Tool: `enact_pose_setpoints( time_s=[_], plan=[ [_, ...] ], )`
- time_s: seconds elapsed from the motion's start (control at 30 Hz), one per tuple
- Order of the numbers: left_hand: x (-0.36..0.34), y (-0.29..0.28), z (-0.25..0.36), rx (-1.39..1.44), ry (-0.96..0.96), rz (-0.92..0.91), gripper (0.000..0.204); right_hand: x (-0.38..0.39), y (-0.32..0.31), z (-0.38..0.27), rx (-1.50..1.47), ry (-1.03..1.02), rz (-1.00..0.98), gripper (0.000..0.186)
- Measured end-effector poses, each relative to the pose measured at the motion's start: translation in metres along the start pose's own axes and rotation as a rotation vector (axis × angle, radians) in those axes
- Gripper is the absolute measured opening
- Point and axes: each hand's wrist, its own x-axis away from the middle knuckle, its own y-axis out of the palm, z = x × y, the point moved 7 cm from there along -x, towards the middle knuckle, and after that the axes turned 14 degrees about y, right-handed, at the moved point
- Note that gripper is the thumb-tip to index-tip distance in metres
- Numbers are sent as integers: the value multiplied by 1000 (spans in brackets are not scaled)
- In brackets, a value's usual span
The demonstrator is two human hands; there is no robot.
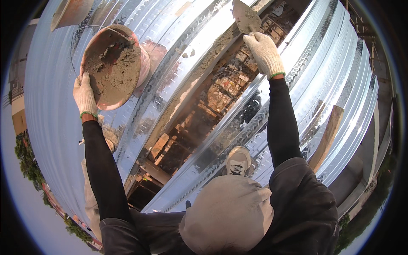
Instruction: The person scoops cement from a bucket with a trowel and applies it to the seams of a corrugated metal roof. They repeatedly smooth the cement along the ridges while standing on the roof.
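A round bucket (123, 87) of wet grey-brown mortar is tipped toward me on the left. My left hand (85, 95), in a white knit glove with a green cuff, is closed on its near left rim. A thin wire handle (73, 53) arches past the bucket's far left side. At the upper right, my right hand (264, 54), gloved the same way, grips a mortar-smeared trowel (246, 18). Its blade points away from me, close to a mortar-streaked ledge (212, 53); contact cannot be made out. The trowel's handle is hidden in my fist.
Shiny ribbed metal decking (323, 72) spreads on both sides of a long open gap (199, 123), with rubble and bricks visible below. A wooden plank (326, 138) lies at right. Another container (71, 13) is at upper left. My shoe (238, 161) is beside the gap.
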Motion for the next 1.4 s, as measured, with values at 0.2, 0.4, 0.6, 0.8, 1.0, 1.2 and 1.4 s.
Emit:
enact_pose_setpoints(
  time_s=[0.2,0.4,0.6,0.8,1.0,1.2,1.4],
  plan=[
    [-2,1,2,-97,38,-7,39,4,-14,-38,659,-696,109,28],
    [-2,5,-6,17,-29,3,43,-31,23,-103,1054,-913,15,26],
    [2,2,-1,-60,-40,-17,45,-11,13,-101,1125,-828,-108,28],
    [-3,4,1,-28,-34,-30,45,33,-3,20,227,-276,126,41],
    [-10,-3,-17,0,1,-37,43,68,42,45,138,-70,52,40],
    [-11,-5,-19,-3,-22,-60,42,138,72,37,247,-153,-125,39],
    [-11,0,-13,-34,32,-44,45,186,122,3,471,-340,-251,33]
  ],
)
